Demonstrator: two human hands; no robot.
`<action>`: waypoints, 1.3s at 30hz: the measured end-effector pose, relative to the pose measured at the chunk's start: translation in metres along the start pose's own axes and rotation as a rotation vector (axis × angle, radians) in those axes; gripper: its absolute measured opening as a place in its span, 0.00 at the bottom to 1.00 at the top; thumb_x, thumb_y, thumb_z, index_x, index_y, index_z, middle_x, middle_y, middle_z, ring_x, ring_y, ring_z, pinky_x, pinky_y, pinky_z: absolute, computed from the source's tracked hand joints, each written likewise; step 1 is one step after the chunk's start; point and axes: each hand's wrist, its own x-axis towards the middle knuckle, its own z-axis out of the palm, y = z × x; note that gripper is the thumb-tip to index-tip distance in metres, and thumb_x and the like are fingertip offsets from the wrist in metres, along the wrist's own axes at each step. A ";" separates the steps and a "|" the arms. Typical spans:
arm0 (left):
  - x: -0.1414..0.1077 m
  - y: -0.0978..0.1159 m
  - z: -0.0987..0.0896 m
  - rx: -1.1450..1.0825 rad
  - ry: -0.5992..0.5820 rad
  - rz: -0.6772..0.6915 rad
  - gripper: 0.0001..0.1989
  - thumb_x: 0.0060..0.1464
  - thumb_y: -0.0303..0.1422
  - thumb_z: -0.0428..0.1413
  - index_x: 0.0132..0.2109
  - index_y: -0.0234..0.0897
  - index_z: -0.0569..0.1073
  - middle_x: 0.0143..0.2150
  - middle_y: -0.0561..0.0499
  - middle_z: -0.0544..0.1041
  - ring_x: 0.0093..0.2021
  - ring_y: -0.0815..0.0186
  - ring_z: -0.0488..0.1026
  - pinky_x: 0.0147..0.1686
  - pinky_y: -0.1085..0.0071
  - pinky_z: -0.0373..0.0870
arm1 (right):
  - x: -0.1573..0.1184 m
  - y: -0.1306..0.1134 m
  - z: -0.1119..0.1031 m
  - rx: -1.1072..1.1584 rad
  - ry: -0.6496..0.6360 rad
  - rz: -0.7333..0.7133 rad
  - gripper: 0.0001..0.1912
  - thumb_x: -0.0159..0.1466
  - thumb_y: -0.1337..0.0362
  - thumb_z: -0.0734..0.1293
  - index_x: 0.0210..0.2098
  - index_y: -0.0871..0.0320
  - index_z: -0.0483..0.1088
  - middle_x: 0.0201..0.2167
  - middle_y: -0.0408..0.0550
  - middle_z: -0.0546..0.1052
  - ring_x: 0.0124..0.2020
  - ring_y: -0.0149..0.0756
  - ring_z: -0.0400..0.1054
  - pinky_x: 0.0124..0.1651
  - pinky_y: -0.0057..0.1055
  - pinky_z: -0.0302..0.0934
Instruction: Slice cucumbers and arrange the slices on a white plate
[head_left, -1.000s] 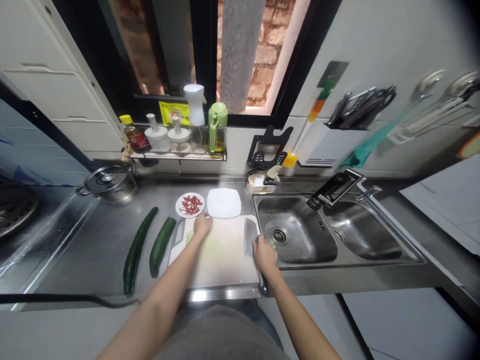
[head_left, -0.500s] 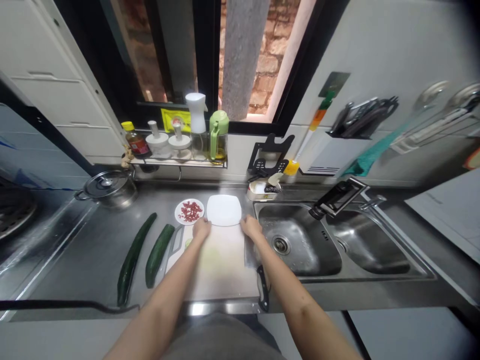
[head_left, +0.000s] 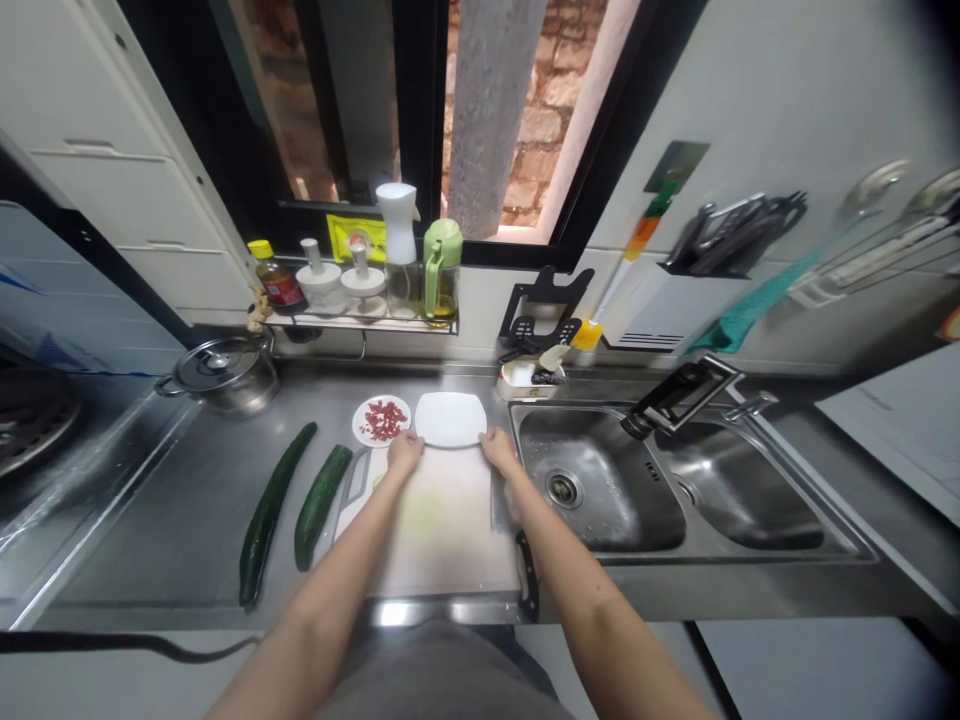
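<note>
A bare white plate (head_left: 451, 418) with rounded corners lies at the far end of the white cutting board (head_left: 442, 540). My left hand (head_left: 406, 452) is closed on the plate's near left corner, and my right hand (head_left: 498, 449) grips its near right corner. Just left of it sits a small round plate (head_left: 361, 432) of chopped red pieces (head_left: 385, 420). A knife with a black handle (head_left: 527, 576) lies along the board's right edge, its blade partly hidden by my right forearm. Two dark green cucumbers, a long one (head_left: 271, 520) and a shorter one (head_left: 321, 508), rest left of the board.
A double steel sink (head_left: 600, 480) with a faucet (head_left: 750, 405) is on the right. Behind, a shelf (head_left: 360, 324) carries a sauce bottle (head_left: 277, 280), seasoning jars and an oil jug (head_left: 441, 270). A lidded pot (head_left: 225, 375) stands at back left.
The whole view has shifted slightly. Both hands still hold the white plate by its near corners, and it has hardly moved on the counter.
</note>
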 end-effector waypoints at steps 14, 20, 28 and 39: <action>-0.084 -0.018 -0.031 -0.396 0.006 0.105 0.10 0.47 0.40 0.53 0.31 0.37 0.69 0.24 0.53 0.74 0.28 0.66 0.71 0.33 0.72 0.64 | -0.085 0.030 -0.015 0.403 0.095 -0.107 0.14 0.51 0.51 0.62 0.25 0.55 0.61 0.21 0.39 0.66 0.26 0.33 0.59 0.31 0.27 0.53; -0.135 -0.039 -0.042 -0.431 -0.004 0.098 0.10 0.45 0.40 0.53 0.30 0.38 0.68 0.22 0.55 0.71 0.25 0.67 0.69 0.29 0.73 0.64 | -0.136 0.042 -0.007 0.451 0.050 -0.122 0.14 0.52 0.50 0.61 0.25 0.54 0.59 0.19 0.37 0.62 0.23 0.32 0.58 0.28 0.27 0.52; -0.164 -0.060 -0.042 -0.370 -0.021 0.081 0.11 0.46 0.41 0.52 0.29 0.38 0.66 0.23 0.54 0.71 0.25 0.66 0.70 0.29 0.71 0.65 | -0.166 0.051 0.006 0.355 0.044 -0.097 0.14 0.54 0.49 0.60 0.26 0.54 0.60 0.19 0.38 0.65 0.23 0.32 0.60 0.29 0.27 0.52; -0.168 -0.072 -0.033 -0.273 -0.019 0.052 0.08 0.48 0.39 0.52 0.29 0.39 0.65 0.22 0.55 0.69 0.25 0.66 0.69 0.28 0.72 0.64 | -0.172 0.055 0.012 0.228 0.024 -0.080 0.10 0.55 0.54 0.60 0.26 0.54 0.60 0.21 0.42 0.69 0.24 0.33 0.62 0.29 0.26 0.53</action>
